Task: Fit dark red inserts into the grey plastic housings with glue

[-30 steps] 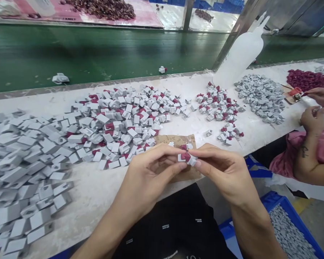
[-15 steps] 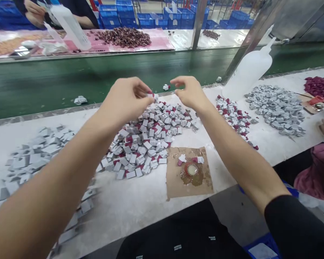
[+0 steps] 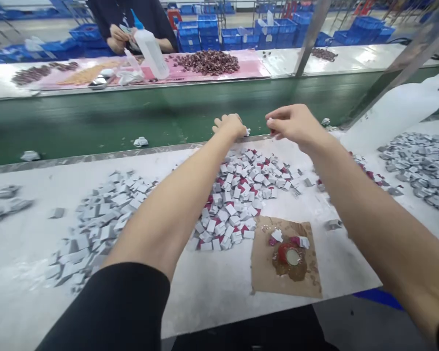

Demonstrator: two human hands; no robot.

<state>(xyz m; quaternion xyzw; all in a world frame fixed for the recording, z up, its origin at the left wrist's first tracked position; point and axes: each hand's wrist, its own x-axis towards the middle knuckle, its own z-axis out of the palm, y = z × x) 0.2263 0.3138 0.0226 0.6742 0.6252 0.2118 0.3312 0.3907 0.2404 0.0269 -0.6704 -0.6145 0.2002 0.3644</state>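
Note:
My left hand reaches over the near edge of the green belt, fingers spread and the thumb side partly hidden. Just right of it, a small white piece sits at the belt edge. My right hand hovers to the right, its thumb and fingertips pinched together; what they hold, if anything, is too small to make out. Below both hands spreads a pile of white-and-magenta plastic pieces. A brown cardboard sheet carries a red round cap in a wet patch, and two pieces.
Grey pieces lie in a heap left of my left forearm. Another grey heap and a large white squeeze bottle are at right. The green belt crosses ahead. A co-worker works beyond it, beside a metal post.
The view has swung left. My left hand has gone from pinching a small white-and-magenta piece to spread fingers over the belt edge. My right hand's fingers have closed together.

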